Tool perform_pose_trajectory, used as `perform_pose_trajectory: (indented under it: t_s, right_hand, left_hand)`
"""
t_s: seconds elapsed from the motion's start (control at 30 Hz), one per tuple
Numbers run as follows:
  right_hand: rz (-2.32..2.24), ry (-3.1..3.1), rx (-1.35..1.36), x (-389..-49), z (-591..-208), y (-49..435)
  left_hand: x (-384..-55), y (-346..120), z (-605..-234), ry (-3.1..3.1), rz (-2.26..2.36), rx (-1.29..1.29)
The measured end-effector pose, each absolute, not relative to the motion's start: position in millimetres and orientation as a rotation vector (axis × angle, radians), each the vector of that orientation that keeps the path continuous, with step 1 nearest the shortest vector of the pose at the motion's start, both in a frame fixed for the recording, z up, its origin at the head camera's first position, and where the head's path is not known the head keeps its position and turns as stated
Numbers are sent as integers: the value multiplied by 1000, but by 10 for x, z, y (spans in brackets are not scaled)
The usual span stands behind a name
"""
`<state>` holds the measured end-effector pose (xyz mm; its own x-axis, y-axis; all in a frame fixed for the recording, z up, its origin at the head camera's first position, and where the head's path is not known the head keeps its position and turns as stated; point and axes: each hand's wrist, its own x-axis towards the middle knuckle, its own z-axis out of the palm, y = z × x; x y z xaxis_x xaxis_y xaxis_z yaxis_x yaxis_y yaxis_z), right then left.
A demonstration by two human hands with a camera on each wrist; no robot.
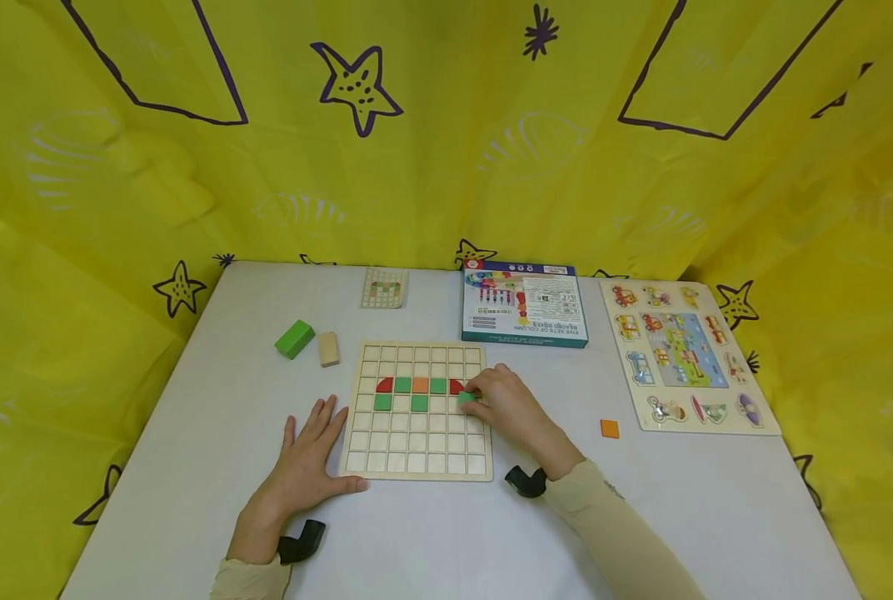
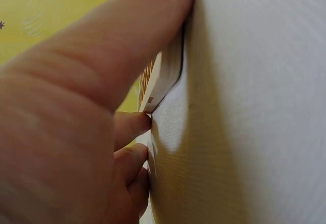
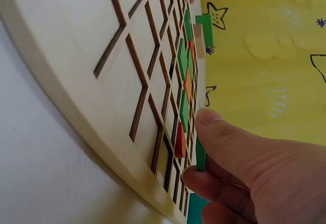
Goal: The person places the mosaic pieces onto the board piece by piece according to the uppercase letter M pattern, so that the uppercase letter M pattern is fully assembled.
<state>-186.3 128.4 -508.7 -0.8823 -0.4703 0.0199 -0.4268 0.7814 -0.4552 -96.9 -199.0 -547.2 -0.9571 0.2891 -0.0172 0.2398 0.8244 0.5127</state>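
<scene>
A square wooden grid board lies on the table. One row bears two curved red pieces, green tiles and an orange tile at its middle; two more green tiles sit in the row below. My right hand pinches a green square tile between thumb and fingers, over the board's right side near the right-hand red piece. With fingers spread, my left hand rests on the table at the board's lower left corner, its thumb along the front edge.
Left of the board are a green block and a plain wooden block. A small pattern card and a flat toy box lie behind it. An orange tile and a picture puzzle board lie to the right.
</scene>
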Motion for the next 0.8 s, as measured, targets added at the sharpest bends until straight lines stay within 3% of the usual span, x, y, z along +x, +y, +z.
perform_pose_trajectory:
  t_s: [0.8]
  right_hand:
    - [-642, 2919, -847, -1868, -5155, 1132]
  left_hand:
    - [-965, -1994, -5464, 2913, 797, 440]
